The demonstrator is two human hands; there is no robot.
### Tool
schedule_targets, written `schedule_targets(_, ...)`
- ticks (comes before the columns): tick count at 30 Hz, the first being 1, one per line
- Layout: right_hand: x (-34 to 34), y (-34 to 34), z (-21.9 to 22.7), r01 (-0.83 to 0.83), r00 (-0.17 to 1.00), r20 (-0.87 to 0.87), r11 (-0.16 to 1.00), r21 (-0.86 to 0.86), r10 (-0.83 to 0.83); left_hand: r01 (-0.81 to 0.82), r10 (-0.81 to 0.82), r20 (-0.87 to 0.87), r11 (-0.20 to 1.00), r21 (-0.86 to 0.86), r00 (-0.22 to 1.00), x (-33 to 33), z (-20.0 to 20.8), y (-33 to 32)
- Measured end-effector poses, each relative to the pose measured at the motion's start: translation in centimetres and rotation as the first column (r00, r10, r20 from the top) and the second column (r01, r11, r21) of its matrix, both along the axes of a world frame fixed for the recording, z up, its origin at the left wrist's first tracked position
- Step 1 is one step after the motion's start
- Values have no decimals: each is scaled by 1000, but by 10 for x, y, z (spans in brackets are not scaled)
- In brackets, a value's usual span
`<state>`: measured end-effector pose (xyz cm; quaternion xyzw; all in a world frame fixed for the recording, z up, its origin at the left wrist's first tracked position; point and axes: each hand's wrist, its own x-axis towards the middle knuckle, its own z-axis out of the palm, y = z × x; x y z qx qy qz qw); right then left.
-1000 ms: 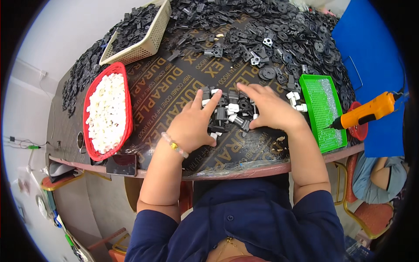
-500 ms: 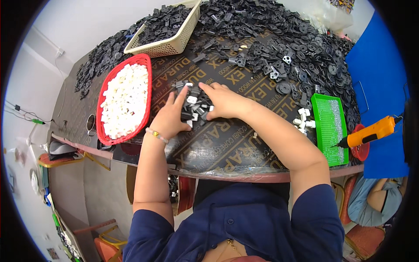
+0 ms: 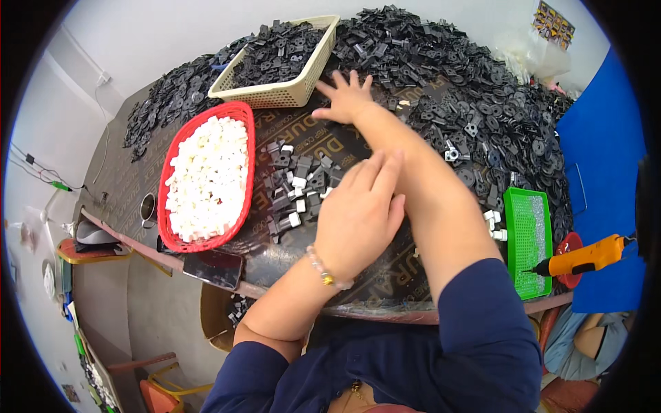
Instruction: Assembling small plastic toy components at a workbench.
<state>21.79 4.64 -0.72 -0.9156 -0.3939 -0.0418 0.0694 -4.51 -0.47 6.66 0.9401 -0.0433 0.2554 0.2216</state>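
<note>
My right hand reaches to the far part of the table with its fingers spread and nothing in them. It is beside the cream basket and just short of the heap of black plastic parts. Nearer to me, my left hand is stretched out flat, its fingertips overlapping my right forearm; whether they touch it I cannot tell. To its left lies a small cluster of black parts, some with white blocks on or among them. The left hand hides part of this cluster's right side.
A red basket full of white pieces stands at left, with a metal cup and a dark phone near it. On the right are a green tray of small metal pieces, an orange electric screwdriver and a blue panel.
Both hands have left the cluster of parts. My right hand has moved farther away toward the heap and spread its fingers; my left has shifted right, toward my right forearm. The view has tilted slightly.
</note>
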Motion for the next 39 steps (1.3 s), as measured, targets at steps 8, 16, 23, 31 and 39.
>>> schedule_targets(8,-10,-64,-22,-144,989,-44,988,-55,142,121,-93,122,963,-243,988,34,-34,19)
schedule_targets(16,-30,-203,-10,-256,959,186,933,253,213,70,-85,-60,974,-214,995,56,-70,10)
schedule_targets(23,-68,-291,21,374,913,9,848,376,-407,49,-47,-274,999,2,961,93,-74,2)
schedule_targets(31,-107,-348,24,547,837,-115,819,176,-534,-85,130,-223,976,200,966,169,-114,8)
schedule_targets(39,-125,-342,15,513,820,-224,850,-119,-526,-160,152,-300,987,-3,942,148,-70,19)
